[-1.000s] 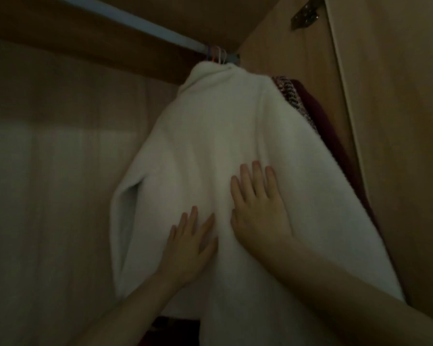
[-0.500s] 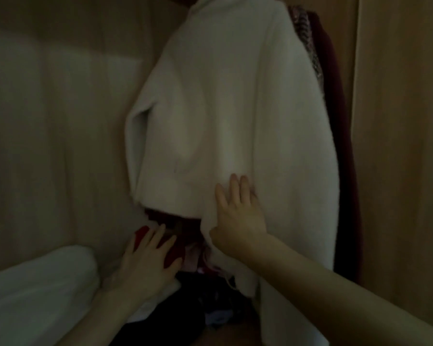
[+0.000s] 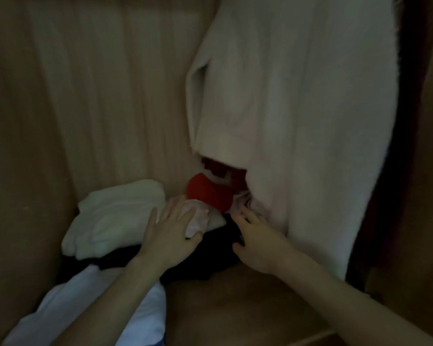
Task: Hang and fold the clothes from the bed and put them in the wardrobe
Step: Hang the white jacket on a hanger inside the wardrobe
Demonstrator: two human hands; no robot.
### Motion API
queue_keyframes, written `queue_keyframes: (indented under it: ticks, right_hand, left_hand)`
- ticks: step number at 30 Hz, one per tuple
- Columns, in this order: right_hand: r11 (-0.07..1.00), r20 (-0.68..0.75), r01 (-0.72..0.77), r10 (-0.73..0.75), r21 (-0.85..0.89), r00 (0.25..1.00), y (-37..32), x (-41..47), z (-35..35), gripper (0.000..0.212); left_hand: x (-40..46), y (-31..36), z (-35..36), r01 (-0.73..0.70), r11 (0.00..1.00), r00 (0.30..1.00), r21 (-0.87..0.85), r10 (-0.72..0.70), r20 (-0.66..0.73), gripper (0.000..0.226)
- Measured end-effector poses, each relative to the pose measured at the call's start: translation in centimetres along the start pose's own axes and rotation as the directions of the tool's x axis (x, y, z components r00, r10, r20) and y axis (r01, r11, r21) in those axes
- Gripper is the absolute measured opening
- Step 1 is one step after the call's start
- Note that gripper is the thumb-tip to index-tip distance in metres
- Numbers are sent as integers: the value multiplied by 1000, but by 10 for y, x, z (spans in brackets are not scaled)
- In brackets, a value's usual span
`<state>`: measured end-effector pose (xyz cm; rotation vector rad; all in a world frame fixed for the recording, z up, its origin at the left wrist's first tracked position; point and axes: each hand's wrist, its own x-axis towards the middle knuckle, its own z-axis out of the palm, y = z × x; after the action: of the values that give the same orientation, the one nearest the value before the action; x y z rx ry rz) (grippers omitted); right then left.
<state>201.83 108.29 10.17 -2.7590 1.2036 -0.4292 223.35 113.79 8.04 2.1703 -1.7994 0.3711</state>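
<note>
I am leaning into the wardrobe (image 3: 115, 91), and the white fleece coat (image 3: 298, 101) hanging at its right side is my landmark for everything here. My left hand (image 3: 169, 234) lies released, fingers spread flat, on a small pale garment (image 3: 198, 218) just left of and below the coat's hem, pressing it onto the pile so it stays put, I think. My right hand (image 3: 258, 242) reaches under the coat's lower front edge with fingers extended into the pinkish fabric there; they are partly hidden by cloth, so I cannot tell whether they pinch anything. A red item (image 3: 209, 193) sits directly beneath the hem, between my hands and the back wall. Left of the coat rests a folded white stack (image 3: 115, 216), with a dark garment (image 3: 193, 263) under my palms and a light blue piece (image 3: 85, 303) nearest to me. The wardrobe floor (image 3: 235, 308) below the coat is bare wood, giving room to slide things forward; the coat's drooping edge crowds my right wrist, and the side wall hems in the stack on the far left
</note>
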Motion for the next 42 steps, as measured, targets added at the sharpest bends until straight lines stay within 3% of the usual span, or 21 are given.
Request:
queue_keyframes:
  ticks: [5,12,17,21,28,35,42]
  right_hand:
    - [999,24,34,-34,18,999,6,-36,17,70]
    - [997,48,53,-55,48,997,-3,-85,27,67]
    - [996,44,67,-70,56,997,-19,-115,17,65]
    - [997,36,50,-52,53,998,-31,-141,8,67]
    - [997,37,-76,76,-6,996,-51,-205,6,69]
    - [985,106,-166,171,-51,980,-83,-270,22,68]
    - [957,59,-268,276,-106,959,-94,-329,12,69]
  left_hand:
    - [-50,20,0,49,995,991,87,-59,123,99]
    - [-115,45,-16,58,989,985,133,-79,154,96]
    - [-155,50,-33,79,994,968,73,-94,232,71]
    - [-174,45,-46,66,995,965,76,-83,248,74]
    - [-216,60,-52,-48,998,964,-27,54,261,68]
    - [-278,72,-53,-146,989,944,-19,145,297,66]
    - [-309,91,-62,-204,975,929,-83,219,298,64]
